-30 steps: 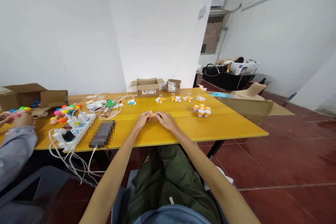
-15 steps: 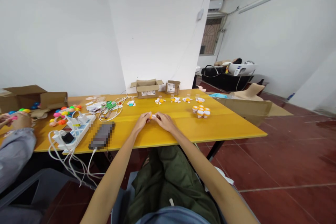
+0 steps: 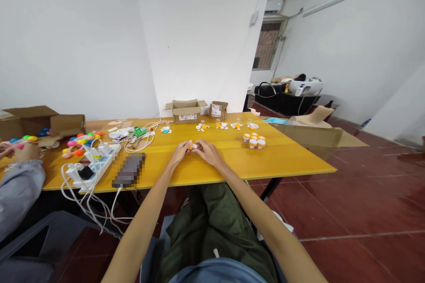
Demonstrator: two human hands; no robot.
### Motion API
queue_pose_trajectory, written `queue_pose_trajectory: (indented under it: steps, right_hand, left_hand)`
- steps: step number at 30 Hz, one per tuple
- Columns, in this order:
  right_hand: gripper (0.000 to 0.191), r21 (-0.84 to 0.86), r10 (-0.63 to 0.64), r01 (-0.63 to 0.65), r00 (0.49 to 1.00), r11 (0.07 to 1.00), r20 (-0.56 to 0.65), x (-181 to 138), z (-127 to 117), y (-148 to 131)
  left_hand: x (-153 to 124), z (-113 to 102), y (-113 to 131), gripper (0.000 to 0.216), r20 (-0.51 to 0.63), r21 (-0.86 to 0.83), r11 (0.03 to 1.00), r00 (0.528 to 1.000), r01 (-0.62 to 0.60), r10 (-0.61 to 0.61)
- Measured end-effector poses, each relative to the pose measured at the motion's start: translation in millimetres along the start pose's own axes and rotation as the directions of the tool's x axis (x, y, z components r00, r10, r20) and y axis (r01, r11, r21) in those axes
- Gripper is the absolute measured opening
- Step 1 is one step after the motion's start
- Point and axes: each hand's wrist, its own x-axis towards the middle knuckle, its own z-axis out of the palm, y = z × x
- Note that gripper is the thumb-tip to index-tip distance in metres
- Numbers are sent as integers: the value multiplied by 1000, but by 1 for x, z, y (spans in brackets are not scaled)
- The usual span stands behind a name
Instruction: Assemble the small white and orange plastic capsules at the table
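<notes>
My left hand and my right hand meet over the middle of the yellow table. Both pinch a small orange and white toy piece between their fingertips, just above the tabletop. Beyond them lies a row of small orange and white toy figures. To the right stands a cluster of small orange-capped white cups.
Two open cardboard boxes stand at the table's far edge. A white power strip with cables and a dark flat device lie at the left. Coloured balls and another person's sleeve are at far left.
My hands stay together on the small piece, fingers shifting slightly. The view has drifted a little.
</notes>
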Motion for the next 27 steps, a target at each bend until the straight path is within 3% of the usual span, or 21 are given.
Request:
queue_pose_trajectory:
  steps: [13, 19, 23, 27]
  right_hand:
    - [23, -74, 18, -16, 999, 997, 30, 0, 4, 2]
    - [18, -7, 43, -43, 999, 999, 31, 0, 2, -1]
    - [28, 23, 41, -42, 998, 999, 41, -1, 2, -1]
    - [18, 11, 16, -16, 999, 1000, 34, -1, 4, 1]
  left_hand:
    - [-4, 3, 7, 53, -37, 36, 999, 999, 19, -18]
    - [-3, 3, 8, 54, -20, 43, 999, 1000, 4, -3]
    - [-3, 3, 8, 53, -24, 40, 999, 1000, 8, -7]
    - [-3, 3, 8, 54, -46, 57, 998, 999, 28, -25]
